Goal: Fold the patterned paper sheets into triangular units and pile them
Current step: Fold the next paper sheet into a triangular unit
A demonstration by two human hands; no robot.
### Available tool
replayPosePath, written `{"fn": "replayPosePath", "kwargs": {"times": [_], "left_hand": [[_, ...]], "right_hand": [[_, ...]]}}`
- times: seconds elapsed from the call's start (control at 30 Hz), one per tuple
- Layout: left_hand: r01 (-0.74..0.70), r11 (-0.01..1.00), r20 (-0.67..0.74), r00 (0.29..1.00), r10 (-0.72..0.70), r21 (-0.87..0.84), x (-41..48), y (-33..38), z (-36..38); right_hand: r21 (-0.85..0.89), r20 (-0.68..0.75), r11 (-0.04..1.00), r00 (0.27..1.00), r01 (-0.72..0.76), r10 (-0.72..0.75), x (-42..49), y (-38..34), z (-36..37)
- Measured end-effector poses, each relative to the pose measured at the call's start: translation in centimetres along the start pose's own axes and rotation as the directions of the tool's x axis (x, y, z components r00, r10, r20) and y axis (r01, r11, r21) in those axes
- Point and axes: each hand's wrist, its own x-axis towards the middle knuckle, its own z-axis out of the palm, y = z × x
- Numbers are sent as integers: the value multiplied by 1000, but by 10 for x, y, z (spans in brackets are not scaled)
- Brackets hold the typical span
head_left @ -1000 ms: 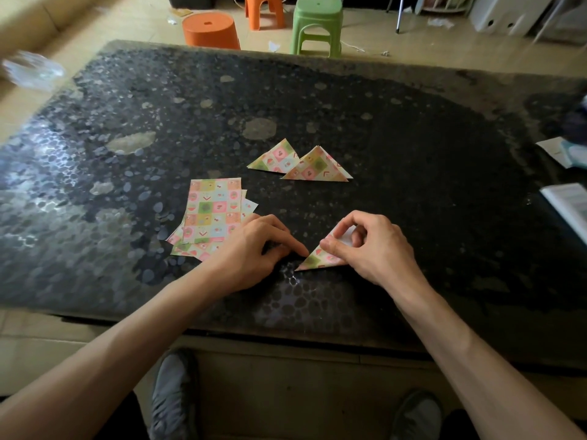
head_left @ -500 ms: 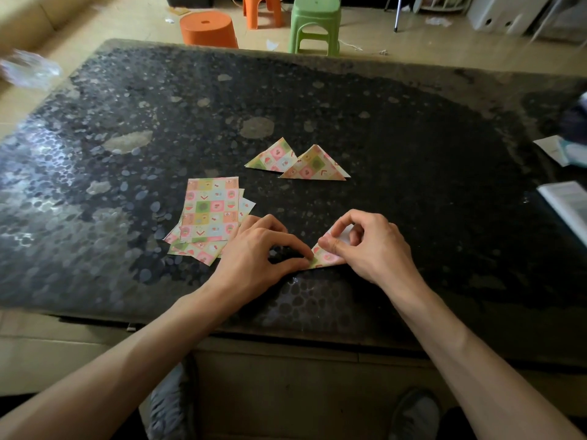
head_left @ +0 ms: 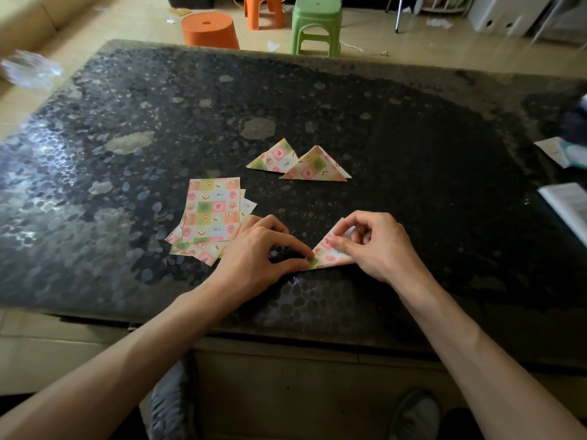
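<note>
A patterned paper triangle (head_left: 330, 256) lies on the dark table near the front edge. My left hand (head_left: 254, 252) pinches its left corner between thumb and forefinger. My right hand (head_left: 374, 242) pinches the right half, thumb on top and fingers curled over the upper edge. A small stack of flat patterned sheets (head_left: 211, 214) lies just left of my left hand. Two finished triangular units (head_left: 298, 161) lie side by side, overlapping, farther back at the table's middle.
The dark pebble-patterned table (head_left: 413, 154) has its front edge close under my wrists. An open book (head_left: 568, 204) and white papers (head_left: 559, 150) sit at the right edge. Orange stools (head_left: 209, 30) and a green stool (head_left: 316, 23) stand on the floor beyond.
My left thumb and forefinger have closed on the triangle's left corner. The right hand has stayed on the triangle, shifting its fingers only slightly.
</note>
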Motion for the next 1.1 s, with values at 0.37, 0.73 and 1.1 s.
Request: {"fn": "replayPosePath", "kwargs": {"times": [0.37, 0.73, 1.1], "left_hand": [[-19, 1000, 105, 994, 20, -11, 7, -5, -9], [4, 1000, 69, 998, -4, -11, 3, 2, -7], [29, 999, 57, 998, -29, -12, 2, 5, -6]], "right_hand": [[-7, 5, 1000, 1000, -24, 24, -1, -4, 1], [-20, 10, 999, 999, -33, 33, -1, -5, 1], [-18, 3, 998, 999, -52, 52, -2, -7, 2]]}}
